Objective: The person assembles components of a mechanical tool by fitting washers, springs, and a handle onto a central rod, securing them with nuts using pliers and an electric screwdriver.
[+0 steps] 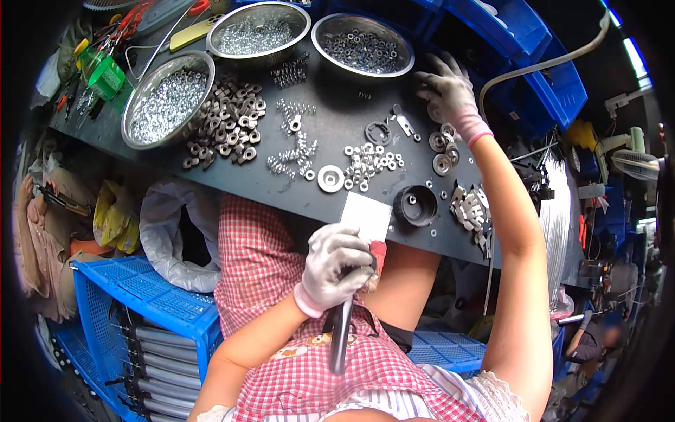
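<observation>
My left hand (337, 264), in a whitish glove, is closed around a black rod-like handle (342, 337) whose lower end sticks out below the fist over my lap. Just beyond those fingers is a flat pale plate (365, 216) at the table edge, with a red piece (378, 252) under it; whether the plate joins the handle I cannot tell. Far to the right, my gloved right hand (450, 91) reaches over the table with its fingers apart. Round metal discs (443, 144) lie under and beside its palm and wrist.
Steel bowls of small parts stand at the back: nuts (362, 53), clear-looking bits (260, 35) and shiny pieces (169, 102). Loose nuts (228, 119), springs (295, 151), a black round cup (415, 205) and metal clips (471, 209) lie about. Blue bins (520, 77) border the right.
</observation>
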Motion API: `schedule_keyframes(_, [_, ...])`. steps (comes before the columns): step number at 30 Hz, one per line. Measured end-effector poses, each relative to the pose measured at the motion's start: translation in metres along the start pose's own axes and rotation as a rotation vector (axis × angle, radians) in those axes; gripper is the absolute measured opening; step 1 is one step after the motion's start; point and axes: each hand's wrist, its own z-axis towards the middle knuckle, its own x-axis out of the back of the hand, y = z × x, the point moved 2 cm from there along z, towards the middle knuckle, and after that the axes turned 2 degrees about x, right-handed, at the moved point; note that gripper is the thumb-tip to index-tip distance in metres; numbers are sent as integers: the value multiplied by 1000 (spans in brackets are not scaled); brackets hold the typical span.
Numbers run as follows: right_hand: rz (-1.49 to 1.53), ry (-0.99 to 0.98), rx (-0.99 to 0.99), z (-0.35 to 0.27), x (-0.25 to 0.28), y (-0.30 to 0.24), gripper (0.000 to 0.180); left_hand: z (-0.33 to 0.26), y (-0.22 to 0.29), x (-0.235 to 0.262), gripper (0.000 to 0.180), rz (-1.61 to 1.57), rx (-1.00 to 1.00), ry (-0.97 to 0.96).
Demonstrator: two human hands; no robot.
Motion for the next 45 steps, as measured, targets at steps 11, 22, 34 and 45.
schedule_keyframes(11, [833, 222, -238, -90, 110, -148, 20, 4, 12, 4, 26, 268, 88, -38])
schedule_keyframes(22, [443, 190, -17, -173, 104, -200, 33, 5, 3, 9, 61, 329, -1, -142])
schedule_keyframes(34, [663, 379, -398, -168, 100, -185, 12, 4, 5, 1, 100, 336, 193, -91])
schedule_keyframes(45, [797, 177, 40, -168, 117, -199, 17, 9, 5, 11, 83, 240, 60, -135])
